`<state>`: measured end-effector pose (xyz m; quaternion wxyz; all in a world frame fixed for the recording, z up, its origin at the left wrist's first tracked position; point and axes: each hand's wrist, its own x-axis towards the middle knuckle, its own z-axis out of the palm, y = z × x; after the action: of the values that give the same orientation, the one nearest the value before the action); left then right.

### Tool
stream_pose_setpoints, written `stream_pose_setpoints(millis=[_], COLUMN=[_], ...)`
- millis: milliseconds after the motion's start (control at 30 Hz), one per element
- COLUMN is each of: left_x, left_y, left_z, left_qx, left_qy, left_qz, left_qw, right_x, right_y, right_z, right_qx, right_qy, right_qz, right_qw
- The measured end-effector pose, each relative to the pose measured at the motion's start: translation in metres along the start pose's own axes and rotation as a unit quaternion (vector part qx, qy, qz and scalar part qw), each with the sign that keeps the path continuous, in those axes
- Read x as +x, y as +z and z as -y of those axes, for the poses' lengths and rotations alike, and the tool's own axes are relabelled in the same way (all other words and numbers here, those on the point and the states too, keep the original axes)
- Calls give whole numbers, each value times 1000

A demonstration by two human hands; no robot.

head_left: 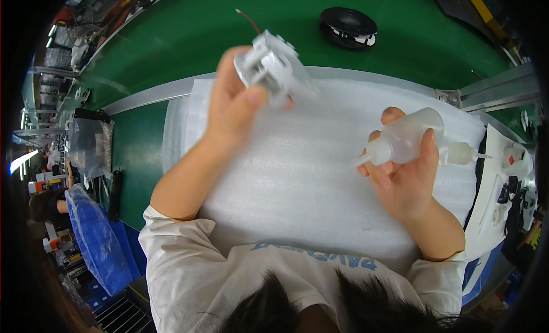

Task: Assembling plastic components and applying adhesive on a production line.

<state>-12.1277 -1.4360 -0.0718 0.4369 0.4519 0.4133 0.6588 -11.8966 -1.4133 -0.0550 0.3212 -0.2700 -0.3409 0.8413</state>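
My left hand [231, 104] is closed round a whitish-grey plastic housing [274, 67], blurred by motion and raised over the far left part of the white foam sheet [297, 178]. A thin red wire [249, 21] sticks up from its top. On the right, my right hand [409, 181] grips a translucent squeeze bottle [414, 135], tilted so that its nozzle points left over the sheet. Just right of that hand is a smaller translucent bottle [459, 153] with a thin tip pointing right; whether it touches the hand I cannot tell.
Beyond a metal rail, a round black device [347, 28] rests on the green surface [189, 41]. At the left are a clear bag [91, 144] and blue plastic sheeting [100, 238]. Small parts lie on a white board [486, 201] at the right.
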Motion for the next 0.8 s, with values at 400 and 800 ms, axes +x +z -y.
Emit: stream_pose_setpoints(millis=[400,800], left_x=[66,4], left_y=[-108,-15], left_z=[8,-19], left_qx=[139,126], left_qy=[-156,-181], left_qz=[-225,151], left_qw=[952,964], right_x=[16,26], right_y=[-3,-12], right_z=[-17,-21], right_qx=[153,-107], right_qy=[37,-225], right_qz=[62,117], right_qw=[986,961])
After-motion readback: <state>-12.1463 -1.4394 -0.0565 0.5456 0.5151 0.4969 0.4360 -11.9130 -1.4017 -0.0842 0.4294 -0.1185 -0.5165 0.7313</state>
